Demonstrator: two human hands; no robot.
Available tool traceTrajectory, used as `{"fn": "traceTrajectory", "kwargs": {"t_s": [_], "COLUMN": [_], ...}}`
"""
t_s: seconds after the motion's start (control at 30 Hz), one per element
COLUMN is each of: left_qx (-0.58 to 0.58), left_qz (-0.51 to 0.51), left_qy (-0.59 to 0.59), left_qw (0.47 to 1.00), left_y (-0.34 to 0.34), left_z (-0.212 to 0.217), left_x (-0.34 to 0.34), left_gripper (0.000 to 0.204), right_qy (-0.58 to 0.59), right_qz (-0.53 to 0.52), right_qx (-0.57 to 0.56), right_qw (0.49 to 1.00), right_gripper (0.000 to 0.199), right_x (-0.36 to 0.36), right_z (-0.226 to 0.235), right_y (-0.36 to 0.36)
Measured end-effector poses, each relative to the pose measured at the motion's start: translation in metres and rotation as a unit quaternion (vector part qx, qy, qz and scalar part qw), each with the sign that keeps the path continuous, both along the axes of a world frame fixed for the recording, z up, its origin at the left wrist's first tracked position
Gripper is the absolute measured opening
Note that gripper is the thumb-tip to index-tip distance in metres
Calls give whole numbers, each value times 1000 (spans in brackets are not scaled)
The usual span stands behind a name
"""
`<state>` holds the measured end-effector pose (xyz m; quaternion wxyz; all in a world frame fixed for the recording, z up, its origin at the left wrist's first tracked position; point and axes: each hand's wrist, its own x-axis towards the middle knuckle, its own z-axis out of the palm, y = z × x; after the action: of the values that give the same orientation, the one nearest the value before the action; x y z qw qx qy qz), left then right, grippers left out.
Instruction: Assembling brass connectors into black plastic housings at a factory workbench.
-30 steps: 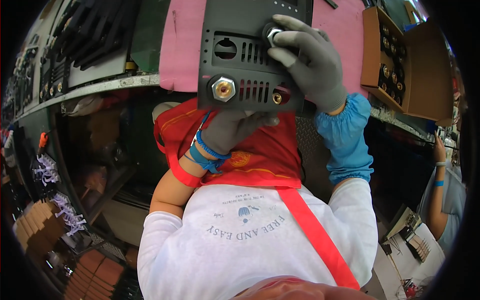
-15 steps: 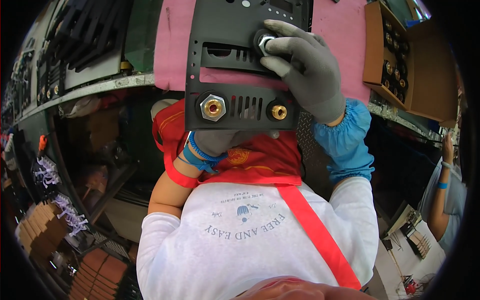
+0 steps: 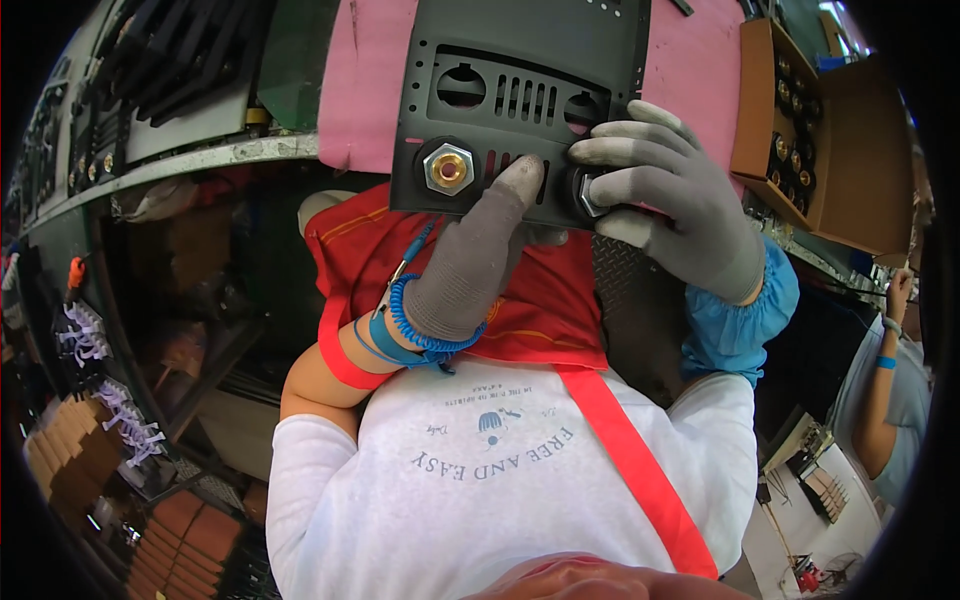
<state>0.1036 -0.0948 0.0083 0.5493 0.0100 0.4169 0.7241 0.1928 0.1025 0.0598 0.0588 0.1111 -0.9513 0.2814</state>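
Lower now, the right hand pinches a metal nut on the black panel (beside the brass terminal). The left hand grips the panel's bottom edge.

At twelve o'clock a pink mat covers the top of the workbench, whose pale metal edge curves away toward nine o'clock. At ten o'clock dark metal parts lie in rows on the bench. At two o'clock an open cardboard box holds rows of small round fittings. Under the bench, at eight o'clock, dim shelves carry what seem to be stacked brown pieces and pale clips. At four o'clock another person's arm shows beside a light table.
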Motion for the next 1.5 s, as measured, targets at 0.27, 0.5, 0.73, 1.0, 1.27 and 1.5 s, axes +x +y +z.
{"fn": "traceTrajectory", "kwargs": {"t_s": [0.27,0.5,0.73,1.0,1.27,1.5], "left_qx": [-53,-20,-12,-28,-10,-19], "left_qz": [-3,23,22,50,25,85], "left_qy": [85,12,10,-10,16,17], "left_qw": [995,999,1000,998,1000,996], "left_y": [5,5,9,13,14,29], "left_z": [4,6,2,1,10,2], "left_x": [0,3,6,8,3,15], "left_gripper": [29,27,29,28,19,21], "right_qy": [78,27,76,102,88,-11], "right_qz": [-64,-70,-66,-92,-106,-134], "right_qx": [71,85,150,190,97,121], "right_qw": [992,994,984,972,986,984], "right_gripper": [24,24,26,29,36,33], "right_x": [10,8,15,14,-9,0], "right_z": [-4,4,3,-2,-7,34], "right_y": [-22,-19,-20,-28,-27,-39]}}
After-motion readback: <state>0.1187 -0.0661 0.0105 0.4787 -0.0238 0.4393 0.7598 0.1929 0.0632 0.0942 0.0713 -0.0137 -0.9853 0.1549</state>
